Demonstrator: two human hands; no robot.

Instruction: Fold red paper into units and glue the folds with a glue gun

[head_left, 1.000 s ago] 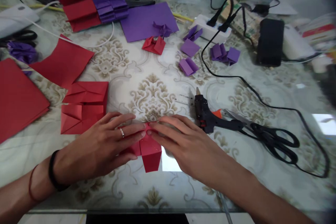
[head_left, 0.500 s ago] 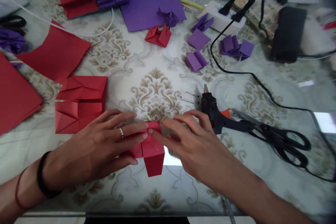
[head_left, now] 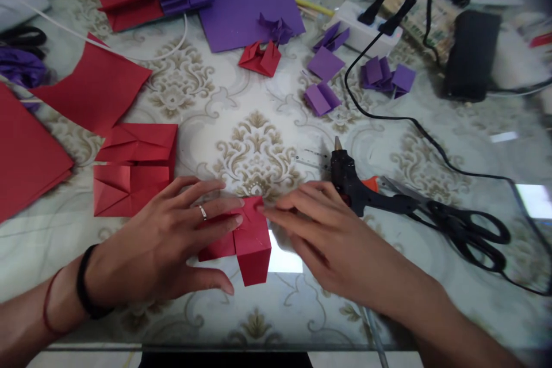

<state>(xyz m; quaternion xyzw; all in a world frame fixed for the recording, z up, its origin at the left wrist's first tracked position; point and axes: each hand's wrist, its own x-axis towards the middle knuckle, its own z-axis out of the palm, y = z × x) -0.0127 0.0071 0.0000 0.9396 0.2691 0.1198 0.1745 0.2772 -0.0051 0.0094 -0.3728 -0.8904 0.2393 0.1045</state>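
A folded red paper piece [head_left: 253,240] lies in front of me, with creases on top and a flap pointing towards me. My left hand [head_left: 166,236] rests over its left part, fingers spread and thumb held apart, the fingertips pressing on the paper and hiding some of it. From the other side, my right hand [head_left: 325,230] reaches in with fingers stretched out; a fingertip touches the paper's upper right edge. Beyond my left hand sits a second folded red paper [head_left: 133,190]. A black glue gun [head_left: 349,181] lies just past my right hand.
Black-handled scissors [head_left: 466,230] lie at the right beside the glue gun. A black cable [head_left: 388,119] runs from a white power strip [head_left: 366,29]. Small purple folded papers [head_left: 322,98], a purple sheet [head_left: 250,11], red sheets [head_left: 28,155] and a dark phone [head_left: 472,54] lie around.
My right hand's fingers have drawn back rightwards from the paper's middle to its upper right edge. The left thumb has spread further towards me, showing more of the paper.
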